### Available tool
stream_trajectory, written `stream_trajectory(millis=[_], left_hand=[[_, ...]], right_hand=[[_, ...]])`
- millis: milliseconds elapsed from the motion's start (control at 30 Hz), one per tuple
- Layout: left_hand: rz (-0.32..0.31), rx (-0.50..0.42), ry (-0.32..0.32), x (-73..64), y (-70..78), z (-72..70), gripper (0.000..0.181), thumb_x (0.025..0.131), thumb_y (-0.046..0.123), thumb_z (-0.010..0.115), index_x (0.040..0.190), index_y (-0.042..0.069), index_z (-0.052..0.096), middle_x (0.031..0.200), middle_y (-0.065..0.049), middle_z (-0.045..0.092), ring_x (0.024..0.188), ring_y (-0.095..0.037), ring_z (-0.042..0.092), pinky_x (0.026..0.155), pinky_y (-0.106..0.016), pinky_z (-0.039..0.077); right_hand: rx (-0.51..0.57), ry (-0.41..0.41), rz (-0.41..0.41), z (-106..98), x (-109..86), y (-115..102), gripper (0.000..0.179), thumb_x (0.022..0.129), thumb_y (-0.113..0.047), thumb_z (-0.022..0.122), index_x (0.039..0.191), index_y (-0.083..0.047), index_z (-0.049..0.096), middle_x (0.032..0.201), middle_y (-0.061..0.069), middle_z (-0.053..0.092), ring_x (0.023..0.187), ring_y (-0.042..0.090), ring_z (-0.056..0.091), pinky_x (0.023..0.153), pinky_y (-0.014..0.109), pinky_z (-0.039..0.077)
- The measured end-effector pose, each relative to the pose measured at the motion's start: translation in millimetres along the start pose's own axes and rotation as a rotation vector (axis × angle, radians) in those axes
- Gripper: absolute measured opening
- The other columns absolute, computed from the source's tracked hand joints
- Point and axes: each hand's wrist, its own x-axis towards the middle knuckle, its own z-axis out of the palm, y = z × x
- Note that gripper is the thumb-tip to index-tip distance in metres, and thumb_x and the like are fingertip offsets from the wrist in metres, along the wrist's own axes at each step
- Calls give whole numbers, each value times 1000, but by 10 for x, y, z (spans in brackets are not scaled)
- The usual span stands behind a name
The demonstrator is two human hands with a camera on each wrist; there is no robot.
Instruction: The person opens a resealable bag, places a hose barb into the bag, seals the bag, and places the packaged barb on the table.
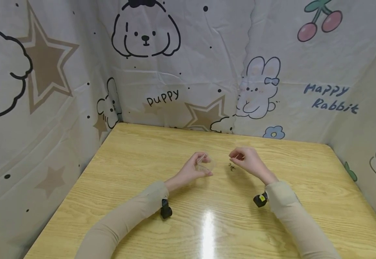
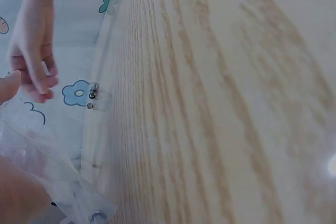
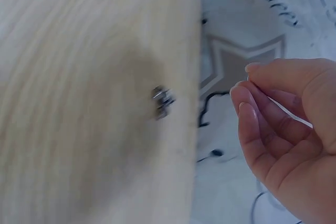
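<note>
My left hand (image 1: 191, 169) holds a clear plastic bag (image 1: 209, 166) between thumb and fingers, above the table (image 1: 162, 144). In the left wrist view the crinkled bag (image 2: 68, 187) fills the lower left corner. Several small, shiny metal pieces (image 3: 161, 100) lie clustered on the wood; blur hides their exact kind. Just right of and above them is my right hand (image 1: 247, 161), its thumb tip close against the index finger. In the right wrist view the other fingers of that hand (image 3: 294, 135) are curled; I cannot tell whether a tiny piece sits between the fingertips.
A printed cloth (image 1: 207, 72) hangs behind the table and along both sides. The table's far edge (image 1: 272, 139) lies a short way beyond the hands. Black wrist cameras (image 1: 166, 209) are strapped at the beige sleeves (image 1: 136, 208). Light glares off the near wood.
</note>
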Motion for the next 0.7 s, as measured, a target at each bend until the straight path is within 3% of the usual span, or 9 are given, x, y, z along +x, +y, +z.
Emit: stream_trajectory(millis=[400,700], left_hand=[[4,3,1,-13,2,-8,65,86,9,77,140,8,41,137,-14,55,131,-30,50,104,-39,49],[11,1,0,-11,-7,-22,65,86,9,77,139,9,41,137,-13,55,132,-28,49,105,-41,48]], right_hand=[[-28,-80,118,146,-39,348,9,89,-4,68,97,0,72,93,14,74,82,20,67,77,34,57],[-54,-94,100,197,-37,394,5,86,-1,70,90,-1,72,87,12,73,79,16,66,72,24,54]])
